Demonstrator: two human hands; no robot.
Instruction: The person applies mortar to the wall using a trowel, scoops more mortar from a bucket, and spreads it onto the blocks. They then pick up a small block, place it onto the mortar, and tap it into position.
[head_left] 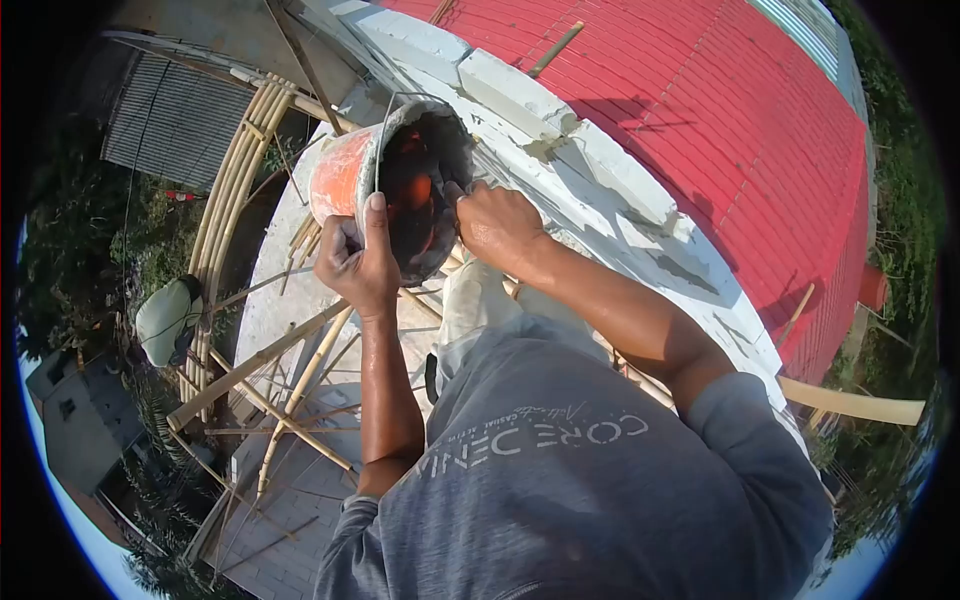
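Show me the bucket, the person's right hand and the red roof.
Bucket (pixel 348 177): head view, on its orange outer wall.
Right hand (pixel 502 225): head view, on the back of the hand.
Red roof (pixel 735 150): head view, on its ribbed surface.

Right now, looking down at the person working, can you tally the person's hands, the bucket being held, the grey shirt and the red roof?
Hands (left hand, right hand): 2
Held orange bucket: 1
Grey shirt: 1
Red roof: 1
Total: 5
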